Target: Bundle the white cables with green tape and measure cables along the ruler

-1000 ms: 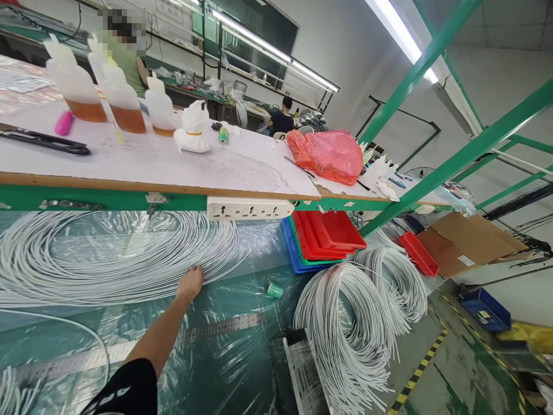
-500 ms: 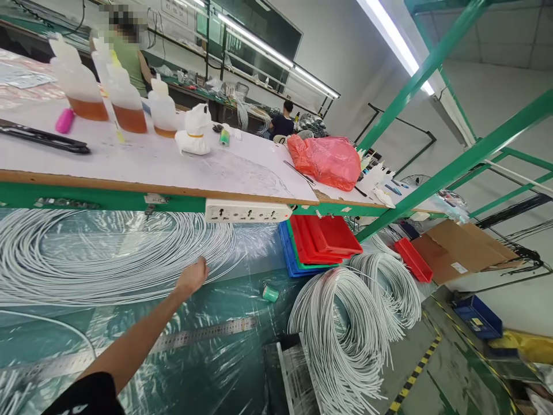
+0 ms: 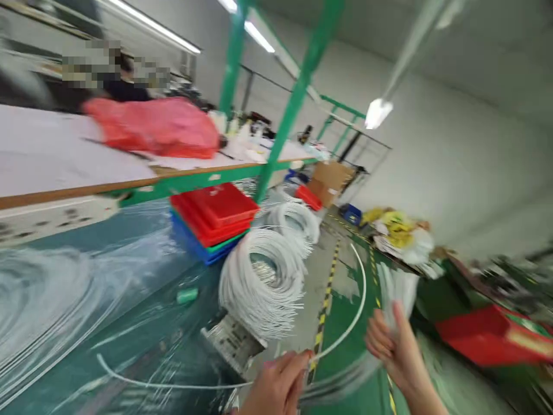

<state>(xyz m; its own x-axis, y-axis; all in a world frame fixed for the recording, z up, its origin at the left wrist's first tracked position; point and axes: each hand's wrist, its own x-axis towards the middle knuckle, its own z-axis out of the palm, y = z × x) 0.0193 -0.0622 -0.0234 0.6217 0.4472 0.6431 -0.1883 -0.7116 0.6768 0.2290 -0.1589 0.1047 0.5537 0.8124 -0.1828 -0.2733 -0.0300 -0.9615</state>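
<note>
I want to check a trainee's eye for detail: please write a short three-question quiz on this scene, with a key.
1. Which of the person's hands holds the single white cable?
2. In the stack of trays, which colour is at the bottom: A) red, B) green or C) blue?
3. True or false: the pinkish-red bag lies on the white tabletop.

Key:
1. The left hand.
2. C.
3. True.
</note>
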